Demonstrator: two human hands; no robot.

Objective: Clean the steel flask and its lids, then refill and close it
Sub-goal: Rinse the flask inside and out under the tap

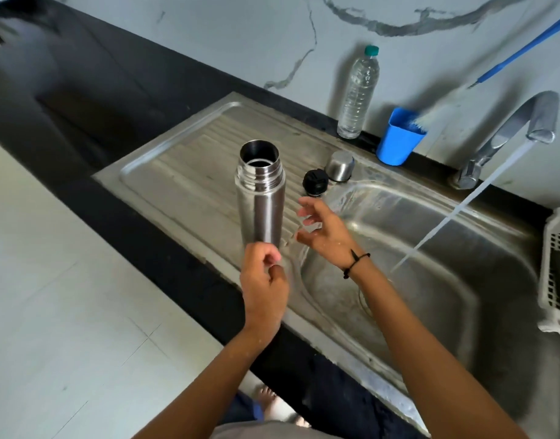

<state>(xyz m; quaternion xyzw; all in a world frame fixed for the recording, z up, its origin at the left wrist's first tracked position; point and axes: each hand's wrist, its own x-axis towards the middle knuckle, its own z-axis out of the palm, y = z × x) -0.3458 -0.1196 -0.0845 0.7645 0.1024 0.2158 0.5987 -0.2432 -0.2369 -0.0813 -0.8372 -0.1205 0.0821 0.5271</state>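
I am standing at the sink point(462, 327) and the steel flask point(261, 198) is standing upright on the ridged draining board point(190, 172), open at the top, with no lid on it. My left hand point(265, 286) is just below the flask's base with its fingers curled, and I cannot tell if it is touching or holding the flask. My right hand point(323, 229) is spread open beside the flask, holding nothing. The black inner lid point(315, 182) and the steel cap point(340, 166) are sitting behind it, close together. Water is running from the tap point(522, 128) into the basin. I think I am about to rinse the flask, so I should be gripping it firmly, since wet steel is slippery, and tipping its mouth under the stream
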